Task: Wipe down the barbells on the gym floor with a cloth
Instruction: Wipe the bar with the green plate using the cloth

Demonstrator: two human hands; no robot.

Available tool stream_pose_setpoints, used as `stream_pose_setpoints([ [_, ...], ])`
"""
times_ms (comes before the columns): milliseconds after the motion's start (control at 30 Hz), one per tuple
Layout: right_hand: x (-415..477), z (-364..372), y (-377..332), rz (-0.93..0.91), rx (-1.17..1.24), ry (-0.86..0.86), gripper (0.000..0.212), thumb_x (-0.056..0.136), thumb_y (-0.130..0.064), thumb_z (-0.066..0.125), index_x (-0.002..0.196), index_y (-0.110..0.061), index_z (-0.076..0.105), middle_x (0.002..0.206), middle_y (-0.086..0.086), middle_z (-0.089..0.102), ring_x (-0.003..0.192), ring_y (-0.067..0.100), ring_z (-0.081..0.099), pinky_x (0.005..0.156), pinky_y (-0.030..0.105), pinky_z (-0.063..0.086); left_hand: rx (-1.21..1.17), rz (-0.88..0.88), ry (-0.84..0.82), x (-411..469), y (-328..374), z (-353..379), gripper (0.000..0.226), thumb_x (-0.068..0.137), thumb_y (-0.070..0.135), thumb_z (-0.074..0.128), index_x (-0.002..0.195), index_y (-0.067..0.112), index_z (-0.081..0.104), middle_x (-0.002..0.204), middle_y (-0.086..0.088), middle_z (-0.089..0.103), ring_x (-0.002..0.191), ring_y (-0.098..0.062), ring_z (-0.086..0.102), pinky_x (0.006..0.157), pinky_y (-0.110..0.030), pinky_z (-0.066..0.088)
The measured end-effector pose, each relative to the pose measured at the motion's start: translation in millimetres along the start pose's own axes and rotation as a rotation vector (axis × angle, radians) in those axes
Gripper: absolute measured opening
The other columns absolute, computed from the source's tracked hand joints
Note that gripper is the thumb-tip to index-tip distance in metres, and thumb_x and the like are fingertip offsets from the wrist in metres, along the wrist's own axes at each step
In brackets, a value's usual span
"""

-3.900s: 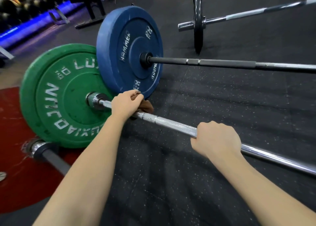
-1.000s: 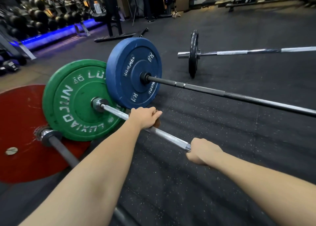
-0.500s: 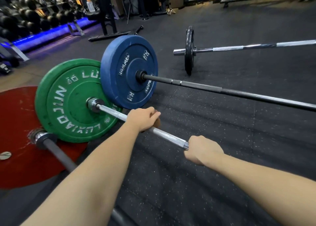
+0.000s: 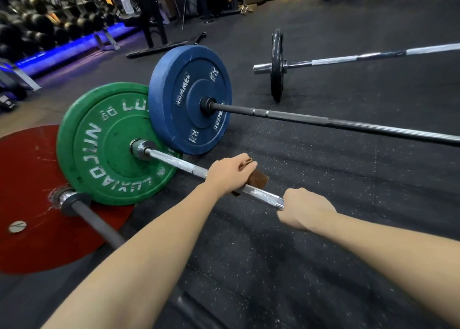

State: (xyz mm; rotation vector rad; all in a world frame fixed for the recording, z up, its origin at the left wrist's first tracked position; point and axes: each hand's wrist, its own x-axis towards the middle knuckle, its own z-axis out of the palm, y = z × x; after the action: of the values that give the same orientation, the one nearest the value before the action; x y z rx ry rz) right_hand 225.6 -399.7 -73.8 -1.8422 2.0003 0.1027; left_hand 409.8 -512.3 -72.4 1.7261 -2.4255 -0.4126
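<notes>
Running rightward from the hub of the green plate (image 4: 109,144) at the left, the chrome bar (image 4: 179,163) has its long axis slanting down and to the right, toward the person. The plate stands on the gym floor (image 4: 273,279).

Left grip (image 4: 229,174): fingers curled over the shaft, holding a brown cloth (image 4: 260,178) against it. The cloth pokes out on the grip's right side.

A short bare knurled stretch follows. Then comes the right grip (image 4: 306,208), closed directly round the bar with no cloth. It probably steadies the bar.

Judgement: a wiping stroke along the shaft is in hand. From the cloth, the longer exposed run lies up-left toward the plate, and only the short stretch lies to the right before the right grip blocks it. The next stroke should follow the bar's axis. The left grip does the wiping. The bar beyond the right grip is hidden.
</notes>
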Motion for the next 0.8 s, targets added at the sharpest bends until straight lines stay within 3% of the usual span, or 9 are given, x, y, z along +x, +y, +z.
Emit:
stream_pose_setpoints([
  [167,-2,0,-1,0.006,-0.003,0.001,0.017,0.091,-0.039,0.053,0.097,-0.023,0.053,0.083,-0.003,0.054,0.078,0.025,0.062,0.070,0.033,0.049,0.064,-0.044,-0.129,15,-15,-21,0.040,0.098,0.067,0.041,0.088,0.030,0.054,0.091,0.005,0.066,0.089,-0.021,0.061,0.085,-0.041,0.052],
  [267,-2,1,0,0.004,-0.010,-0.002,0.016,0.092,-0.037,0.052,0.097,-0.022,0.053,0.082,-0.003,0.053,0.079,0.025,0.062,0.069,0.032,0.047,0.060,-0.133,-0.067,21,-21,-24,0.043,0.097,0.063,0.039,0.086,0.024,0.054,0.092,0.001,0.067,0.088,-0.024,0.062,0.088,-0.043,0.053],
  [400,0,3,2,-0.004,0.001,0.007,0.014,0.090,-0.034,0.053,0.097,-0.022,0.053,0.081,-0.004,0.053,0.078,0.025,0.062,0.067,0.032,0.046,0.181,-0.118,-0.022,13,-1,-2,0.036,0.100,0.054,0.037,0.091,0.028,0.060,0.094,0.001,0.069,0.090,-0.027,0.063,0.080,-0.038,0.048],
  [500,1,2,3,-0.009,0.010,0.004,0.014,0.091,-0.034,0.053,0.097,-0.022,0.052,0.079,-0.004,0.052,0.078,0.025,0.061,0.067,0.033,0.046,0.056,-0.140,0.010,11,8,2,0.035,0.100,0.052,0.039,0.090,0.029,0.062,0.096,0.002,0.070,0.092,-0.027,0.062,0.081,-0.039,0.046],
  [633,1,0,3,-0.012,0.011,-0.002,0.013,0.091,-0.032,0.052,0.098,-0.022,0.052,0.083,-0.003,0.055,0.077,0.024,0.061,0.066,0.033,0.046,-0.021,-0.078,0.022,1,32,10,0.034,0.101,0.053,0.041,0.079,0.031,0.055,0.090,0.004,0.067,0.085,-0.026,0.059,0.076,-0.038,0.042],
  [800,1,-1,2,-0.005,0.026,0.001,0.013,0.090,-0.032,0.053,0.096,-0.021,0.054,0.086,-0.002,0.056,0.076,0.022,0.063,0.066,0.032,0.049,0.040,0.050,0.002,-7,57,23,0.038,0.101,0.056,0.040,0.091,0.025,0.060,0.086,0.006,0.067,0.081,-0.024,0.059,0.071,-0.036,0.039],
])
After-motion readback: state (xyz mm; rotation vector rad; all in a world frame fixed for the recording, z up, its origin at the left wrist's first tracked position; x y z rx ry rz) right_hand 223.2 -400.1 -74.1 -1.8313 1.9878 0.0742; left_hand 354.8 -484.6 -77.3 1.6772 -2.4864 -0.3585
